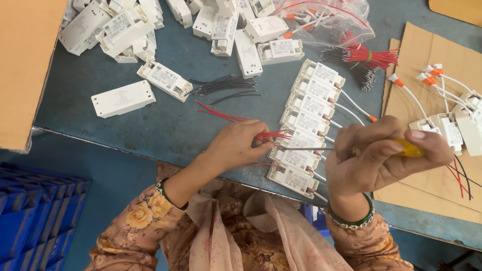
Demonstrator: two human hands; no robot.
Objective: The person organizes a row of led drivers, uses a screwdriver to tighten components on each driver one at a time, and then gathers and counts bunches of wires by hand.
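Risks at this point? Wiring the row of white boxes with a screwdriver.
Screwdriver tip sits close to the left hand fingertips pinching the red wires; a slip could jab them. The boxes lie loose in a row near the table edge; pressure may shift one.

I see a blue crate [30, 216] lower left, a cardboard sheet [427, 75] right, loose black wires [221, 85] mid-bench.

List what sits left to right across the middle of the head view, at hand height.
Blue crates → lone white driver box → left hand pinching red wires → row of white driver boxes → right hand holding a yellow-handled screwdriver → cardboard sheet.
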